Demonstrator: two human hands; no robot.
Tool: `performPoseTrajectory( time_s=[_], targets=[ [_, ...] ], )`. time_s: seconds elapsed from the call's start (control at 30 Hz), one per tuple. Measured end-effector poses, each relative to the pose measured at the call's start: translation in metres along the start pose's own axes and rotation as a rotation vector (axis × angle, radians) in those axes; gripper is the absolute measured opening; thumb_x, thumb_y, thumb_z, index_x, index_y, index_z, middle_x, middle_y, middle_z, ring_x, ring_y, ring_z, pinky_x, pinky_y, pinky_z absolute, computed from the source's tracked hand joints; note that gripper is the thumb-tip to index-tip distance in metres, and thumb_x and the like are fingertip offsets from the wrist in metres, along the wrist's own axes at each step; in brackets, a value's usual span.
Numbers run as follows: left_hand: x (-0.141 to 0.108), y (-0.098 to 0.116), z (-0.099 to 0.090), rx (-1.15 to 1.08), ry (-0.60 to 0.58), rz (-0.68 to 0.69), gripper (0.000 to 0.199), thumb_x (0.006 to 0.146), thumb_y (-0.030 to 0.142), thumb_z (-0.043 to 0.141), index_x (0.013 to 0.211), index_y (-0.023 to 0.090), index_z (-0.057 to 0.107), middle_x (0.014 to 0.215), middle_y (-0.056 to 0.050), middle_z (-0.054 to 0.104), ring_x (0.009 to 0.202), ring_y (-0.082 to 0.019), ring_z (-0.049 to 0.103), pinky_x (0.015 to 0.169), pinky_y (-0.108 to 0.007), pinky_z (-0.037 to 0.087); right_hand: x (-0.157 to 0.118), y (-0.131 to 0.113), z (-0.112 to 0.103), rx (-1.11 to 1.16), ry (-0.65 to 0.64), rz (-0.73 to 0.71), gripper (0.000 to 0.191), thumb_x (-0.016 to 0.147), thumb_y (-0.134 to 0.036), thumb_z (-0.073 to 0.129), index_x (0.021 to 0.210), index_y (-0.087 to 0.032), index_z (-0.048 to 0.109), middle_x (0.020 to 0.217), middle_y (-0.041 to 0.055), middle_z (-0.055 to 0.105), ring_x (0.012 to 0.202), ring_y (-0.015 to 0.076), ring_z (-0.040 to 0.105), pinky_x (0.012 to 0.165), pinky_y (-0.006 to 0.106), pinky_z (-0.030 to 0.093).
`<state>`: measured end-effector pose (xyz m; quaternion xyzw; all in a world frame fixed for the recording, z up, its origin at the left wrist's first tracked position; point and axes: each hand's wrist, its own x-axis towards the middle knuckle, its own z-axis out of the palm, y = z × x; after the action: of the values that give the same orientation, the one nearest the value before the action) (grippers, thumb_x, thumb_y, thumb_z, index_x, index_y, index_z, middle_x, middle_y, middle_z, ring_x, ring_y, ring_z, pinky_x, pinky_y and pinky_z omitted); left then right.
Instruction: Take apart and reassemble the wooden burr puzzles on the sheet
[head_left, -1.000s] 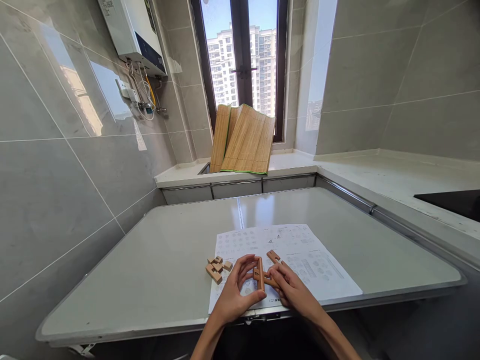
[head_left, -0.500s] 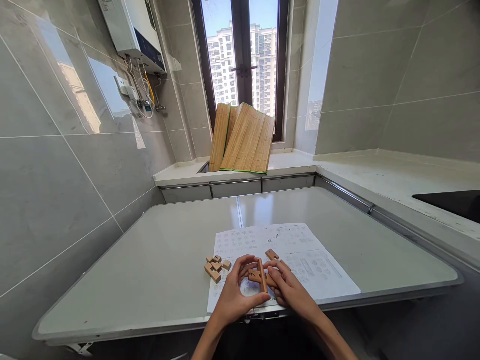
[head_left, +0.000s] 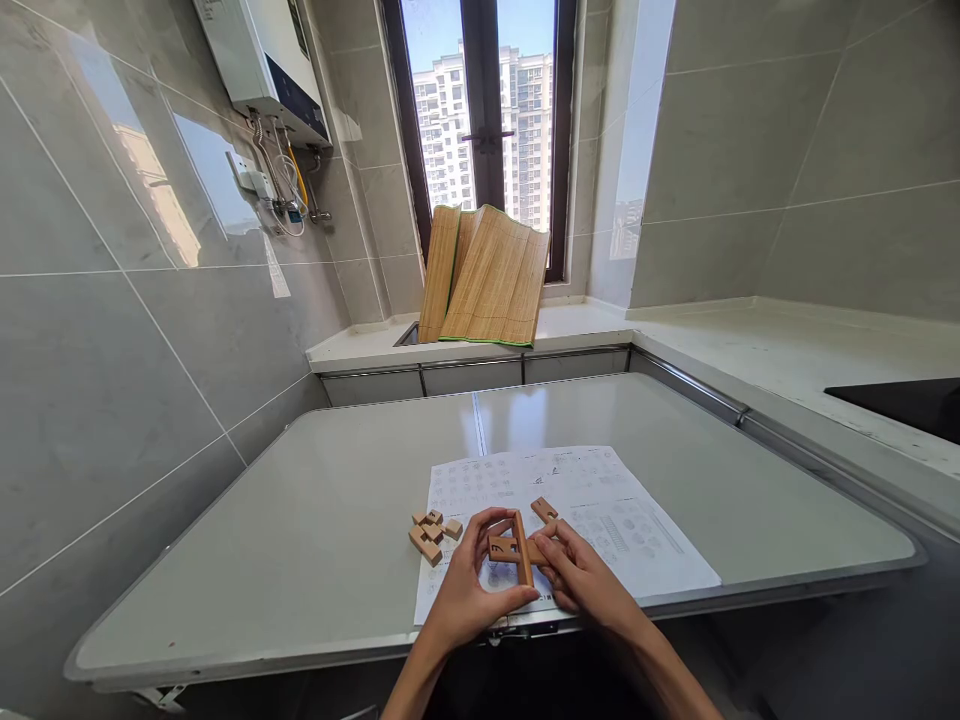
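My left hand [head_left: 471, 572] is closed, thumb and fingers gripping the two ends of a narrow wooden puzzle piece [head_left: 525, 568] stood on edge. My right hand [head_left: 583, 578] pinches a flat wooden puzzle piece [head_left: 502, 548] with a dark mark near its left end. This flat piece crosses the upright one and sticks out to its left, inside the curve of my left hand. Whether it passes through a slot is hard to see. Just beyond my right fingers, another flat notched wooden piece [head_left: 543, 509] lies on a printed sheet [head_left: 652, 535].
Several small wooden blocks [head_left: 426, 545] sit in a cluster left of my left hand, by the sheet's edge. The pale folding table [head_left: 300, 540] reaches back to a white counter [head_left: 577, 320]. A folded bamboo mat [head_left: 495, 280] leans at the window.
The flat piece has slid a little left across the upright piece and turned more level. My right hand has shifted slightly, covering a wooden piece that showed behind its fingers before.
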<state>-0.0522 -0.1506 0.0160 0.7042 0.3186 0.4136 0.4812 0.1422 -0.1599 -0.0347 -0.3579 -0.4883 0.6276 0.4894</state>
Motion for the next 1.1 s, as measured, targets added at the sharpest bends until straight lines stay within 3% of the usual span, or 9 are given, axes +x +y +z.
performPoseTrajectory(
  time_s=[0.23, 0.57, 0.73, 1.1],
  targets=[
    [-0.0003, 0.0017, 0.0014, 0.113, 0.001, -0.034, 0.085, 0.061, 0.024, 0.095, 0.134, 0.031, 0.051, 0.143, -0.009, 0.056, 0.137, -0.035, 0.051, 0.115, -0.055, 0.041, -0.0013, -0.0025, 0.0062, -0.027, -0.005, -0.023, 0.044, 0.092, -0.067, 0.059, 0.094, -0.025, 0.047, 0.055, -0.0119, 0.04, 0.037, 0.0037, 0.023, 0.037, 0.019, 0.021],
    [-0.0024, 0.0004, 0.0038, 0.127, 0.011, 0.034, 0.076, 0.068, 0.014, 0.083, 0.135, 0.029, 0.051, 0.142, -0.009, 0.056, 0.133, -0.033, 0.054, 0.111, -0.049, 0.048, -0.0033, -0.0063, 0.007, 0.004, -0.016, -0.002, 0.046, 0.089, -0.07, 0.06, 0.092, -0.026, 0.047, 0.054, -0.0123, 0.035, 0.039, 0.005, 0.02, 0.038, 0.021, 0.018],
    [-0.0032, 0.0007, 0.0043, 0.254, 0.021, 0.054, 0.085, 0.062, 0.024, 0.091, 0.136, 0.029, 0.05, 0.138, -0.009, 0.058, 0.127, -0.033, 0.057, 0.11, -0.051, 0.048, -0.0043, -0.0043, 0.0073, -0.022, -0.02, -0.009, 0.043, 0.092, -0.067, 0.059, 0.094, -0.025, 0.048, 0.055, -0.0118, 0.039, 0.038, 0.004, 0.022, 0.038, 0.02, 0.02],
    [-0.0035, -0.0008, 0.0031, 0.212, 0.035, 0.036, 0.087, 0.061, 0.02, 0.091, 0.135, 0.032, 0.048, 0.14, -0.009, 0.057, 0.129, -0.033, 0.056, 0.11, -0.052, 0.047, -0.0025, -0.005, 0.0055, -0.043, -0.021, -0.02, 0.043, 0.093, -0.067, 0.057, 0.094, -0.024, 0.054, 0.059, -0.0097, 0.042, 0.039, 0.0046, 0.027, 0.039, 0.021, 0.024]
  ],
)
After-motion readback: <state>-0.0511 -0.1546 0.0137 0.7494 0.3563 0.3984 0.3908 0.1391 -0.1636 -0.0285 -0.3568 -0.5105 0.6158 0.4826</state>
